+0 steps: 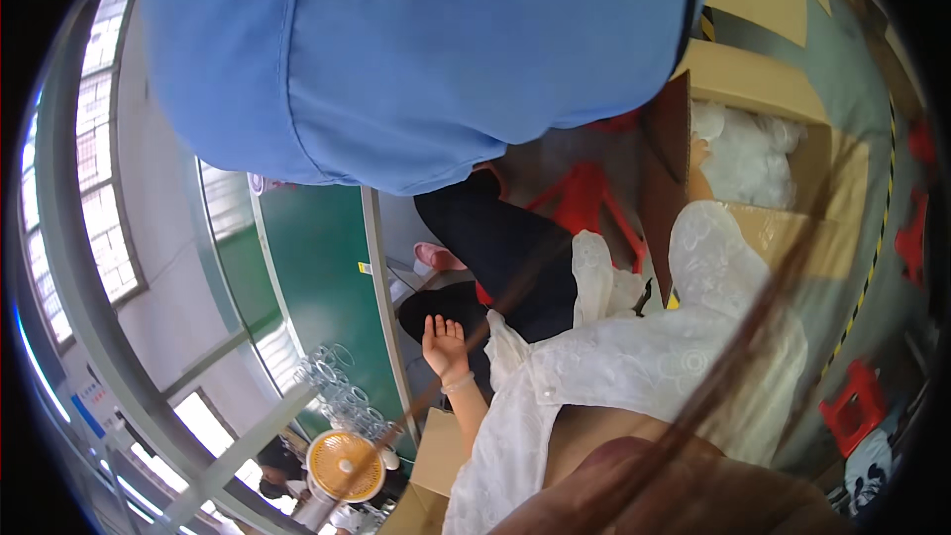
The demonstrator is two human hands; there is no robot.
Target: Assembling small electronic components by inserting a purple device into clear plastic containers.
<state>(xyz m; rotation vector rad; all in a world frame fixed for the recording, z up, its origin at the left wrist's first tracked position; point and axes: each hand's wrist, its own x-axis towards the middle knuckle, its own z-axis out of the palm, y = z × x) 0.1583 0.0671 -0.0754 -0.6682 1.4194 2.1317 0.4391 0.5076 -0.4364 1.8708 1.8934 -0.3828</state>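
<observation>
My left hand, with a band at its wrist, is held palm up beside my dark trousers. Its fingers are slightly bent, and nothing lies in them. A white patterned sleeve covers my right arm, which reaches toward an open cardboard box. Only a sliver of my right hand shows at the box's near side; its fingers are hidden. Inside the box is a heap of clear plastic wrapping; what it wraps cannot be made out.
A person in a blue garment fills the top, very close. At left stands a green table with several clear glasses. A yellow fan is beyond it. Red stools stand at right. Blurred hair strands cross the view.
</observation>
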